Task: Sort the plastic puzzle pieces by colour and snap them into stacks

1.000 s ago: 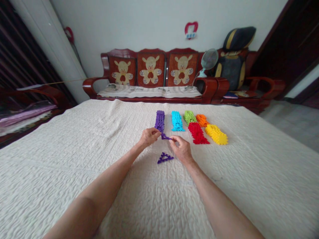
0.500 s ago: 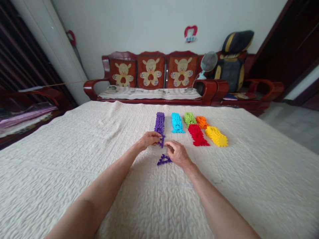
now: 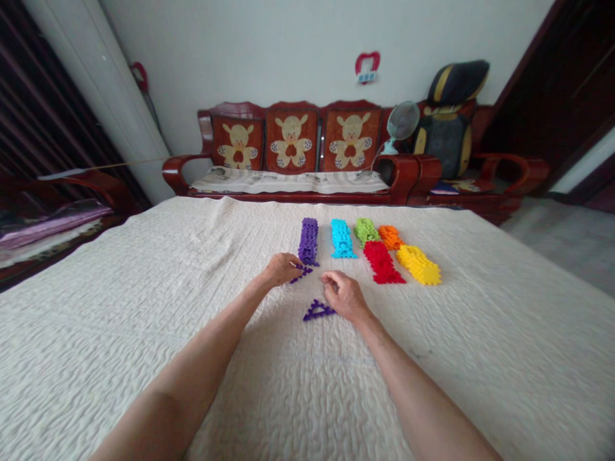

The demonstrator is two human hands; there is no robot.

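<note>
Clerk: Largest entry, with the purple stack [image 3: 308,240] as your landmark?
Checker: One quilted cover, off-white [image 3: 269,384], spread beneath the purple stack and all around it.
Clerk: Next in size?
Checker: One wooden bench, red-brown [image 3: 269,194], well beyond the purple stack. One small fan, pale green [image 3: 402,120], beyond the purple stack and to its right.
Clerk: Your hands?
Checker: Your left hand [image 3: 282,269], just on the near-left side of the purple stack, thumb and fingers pinching a piece. Your right hand [image 3: 344,293], near and to the right of the purple stack, released, fingers loosely curled.
Clerk: Stacks, in order?
Checker: Yellow stack [image 3: 419,264] and red stack [image 3: 382,262], both right of the purple stack. Blue stack [image 3: 342,239], its nearest neighbour on the right. Green stack [image 3: 366,230] and orange stack [image 3: 390,237], farther right.
Clerk: Smallest?
Checker: Two purple triangles. The held triangle [image 3: 302,273], tilted in your left grip, at the purple stack's near end; you cannot tell whether they touch. The loose triangle [image 3: 317,310], flat on your side of the purple stack, just beside your right hand.
</note>
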